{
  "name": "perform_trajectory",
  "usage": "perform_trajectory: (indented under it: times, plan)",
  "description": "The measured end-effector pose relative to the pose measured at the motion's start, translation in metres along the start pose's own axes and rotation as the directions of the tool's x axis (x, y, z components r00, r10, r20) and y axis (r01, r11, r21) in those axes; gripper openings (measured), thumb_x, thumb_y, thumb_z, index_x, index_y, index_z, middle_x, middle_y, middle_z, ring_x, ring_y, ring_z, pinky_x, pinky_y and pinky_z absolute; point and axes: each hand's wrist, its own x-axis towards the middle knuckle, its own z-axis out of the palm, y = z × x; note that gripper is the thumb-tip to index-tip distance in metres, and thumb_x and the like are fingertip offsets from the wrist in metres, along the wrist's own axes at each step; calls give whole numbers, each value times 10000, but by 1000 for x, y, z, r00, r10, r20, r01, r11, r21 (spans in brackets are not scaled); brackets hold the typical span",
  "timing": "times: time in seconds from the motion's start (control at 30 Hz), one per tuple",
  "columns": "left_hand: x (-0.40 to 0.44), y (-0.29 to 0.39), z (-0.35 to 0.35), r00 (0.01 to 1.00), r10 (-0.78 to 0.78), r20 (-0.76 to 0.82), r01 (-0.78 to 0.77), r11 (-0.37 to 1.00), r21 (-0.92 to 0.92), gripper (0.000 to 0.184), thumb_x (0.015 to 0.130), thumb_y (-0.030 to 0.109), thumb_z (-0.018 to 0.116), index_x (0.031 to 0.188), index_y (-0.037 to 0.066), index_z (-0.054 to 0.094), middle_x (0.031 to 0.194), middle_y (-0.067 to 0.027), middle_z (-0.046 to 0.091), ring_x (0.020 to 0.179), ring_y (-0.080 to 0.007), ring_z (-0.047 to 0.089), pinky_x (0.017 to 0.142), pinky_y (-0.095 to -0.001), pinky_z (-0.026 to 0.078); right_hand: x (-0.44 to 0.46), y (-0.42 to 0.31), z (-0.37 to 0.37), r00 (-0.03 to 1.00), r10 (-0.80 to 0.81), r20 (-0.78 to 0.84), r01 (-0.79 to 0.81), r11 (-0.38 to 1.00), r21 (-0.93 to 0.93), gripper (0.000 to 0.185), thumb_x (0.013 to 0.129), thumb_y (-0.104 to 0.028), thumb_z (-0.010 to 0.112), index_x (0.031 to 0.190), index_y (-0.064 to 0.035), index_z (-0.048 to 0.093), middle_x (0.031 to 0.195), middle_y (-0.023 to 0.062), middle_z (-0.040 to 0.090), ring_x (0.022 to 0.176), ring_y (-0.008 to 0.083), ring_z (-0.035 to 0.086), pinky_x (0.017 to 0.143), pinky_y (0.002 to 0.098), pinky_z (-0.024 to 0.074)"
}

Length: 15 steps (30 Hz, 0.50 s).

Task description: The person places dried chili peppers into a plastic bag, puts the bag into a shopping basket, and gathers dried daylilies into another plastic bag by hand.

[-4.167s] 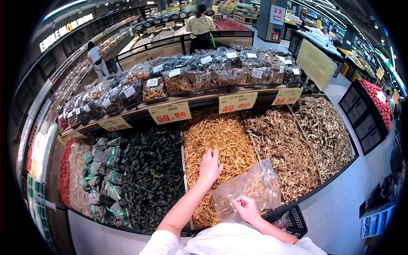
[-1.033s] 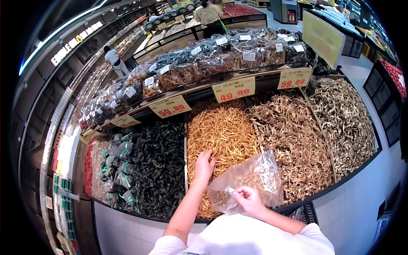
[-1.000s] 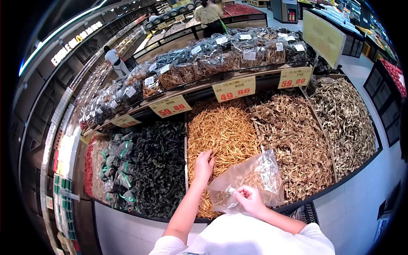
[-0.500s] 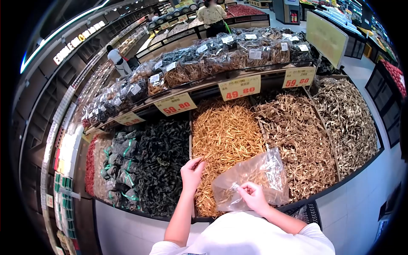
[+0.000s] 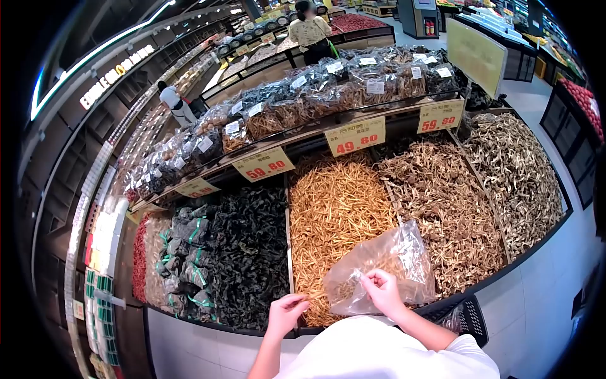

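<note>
My right hand [image 5: 384, 294] pinches the gathered edge of a clear plastic bag [image 5: 413, 268], which lies over the front of a bin of thin golden dried strips [image 5: 338, 208] that look like dried daylilies. Some strips show inside or through the bag; which of the two I cannot tell. My left hand [image 5: 287, 314] is at the front left of that bin, thumb and fingers pinched together. A thin golden dried strip [image 5: 315, 295] appears to stick out from its fingertips.
Black dried fungus [image 5: 249, 252] fills the bin to the left; brown dried mushrooms [image 5: 442, 215] are to the right. Bagged goods [image 5: 303, 104] line the shelf behind, above price signs [image 5: 356, 136]. A black basket [image 5: 470, 319] sits low right. Two people [image 5: 309, 31] stand farther off.
My left hand has come down toward the bin's front edge, still pinched. My right hand still holds the bag. The whole view has shifted slightly.
</note>
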Motion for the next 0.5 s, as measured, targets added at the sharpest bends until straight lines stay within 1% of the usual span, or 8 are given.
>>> perform_trajectory:
  times: [0.13, 0.23, 0.33, 0.37, 0.4, 0.43, 0.47, 0.5]
  plan:
    - [-2, 4, 30, 995, 5, 96, -19, 989, 148, 215, 898, 46, 755, 1093, -42, 744, 991, -67, 751, 848, -81, 675, 762, -221, 547, -3, -9, 14, 999, 9, 39, -11, 999, 34, 95, 984, -95, 676, 930, -17, 671, 749, -60, 612, 639, -9, 495, 561, 168, 375]
    - [16, -9, 60, 979, 75, 190, -88, 994, 62, 220, 903, 65, 758, 1099, -33, 744, 994, -49, 748, 842, -75, 670, 746, -225, 551, -8, -4, 19, 994, -26, 104, 25, 1000, 9, 97, 984, -94, 674, 935, -11, 670, 761, -58, 614, 651, -7, 496, 570, 174, 385]
    - [37, -28, 92, 959, 54, 279, -75, 995, 66, 204, 930, 43, 706, 1116, -39, 720, 1001, -64, 745, 873, -94, 674, 794, -248, 558, -14, 1, 20, 987, -54, 150, 56, 998, -9, 86, 985, -88, 670, 960, -6, 676, 790, -47, 635, 675, 2, 529, 583, 180, 413]
    - [44, -29, 101, 940, -6, 341, -47, 988, 148, 295, 902, 51, 729, 1185, -24, 689, 1051, -81, 733, 889, -116, 672, 788, -266, 552, -16, 4, 20, 983, -68, 173, 70, 998, -7, 78, 984, -86, 670, 967, -12, 680, 797, -47, 644, 674, 4, 544, 581, 178, 424]
    - [51, -46, 115, 918, 24, 395, 45, 985, -165, 316, 906, 42, 707, 1213, -22, 671, 1066, -74, 719, 895, -114, 661, 778, -264, 547, -19, 2, 20, 981, -66, 181, 63, 998, 22, 80, 982, -77, 669, 982, 2, 683, 812, -31, 653, 685, 15, 558, 589, 185, 434]
    - [57, -66, 128, 897, 72, 437, 151, 878, -454, 338, 909, 32, 684, 1242, -20, 653, 1081, -67, 704, 900, -113, 651, 769, -263, 543, -22, 0, 19, 981, -70, 181, 68, 998, 18, 80, 982, -77, 669, 982, 2, 683, 812, -31, 653, 685, 15, 558, 589, 185, 434]
    - [64, -78, 136, 896, 80, 437, 144, 877, -457, 338, 909, 32, 684, 1242, -20, 653, 1081, -67, 704, 900, -113, 651, 769, -263, 543, -25, -4, 18, 980, -60, 189, 60, 998, 6, 84, 981, -76, 670, 983, 7, 683, 811, -28, 654, 684, 16, 558, 587, 185, 435]
    - [70, -84, 143, 845, 73, 530, 238, 836, -495, 356, 921, 48, 665, 1270, -18, 635, 1081, -58, 691, 906, -116, 647, 771, -265, 541, -25, -5, 16, 980, -50, 195, 52, 999, -6, 87, 981, -75, 670, 985, 12, 683, 811, -26, 654, 684, 16, 558, 585, 186, 435]
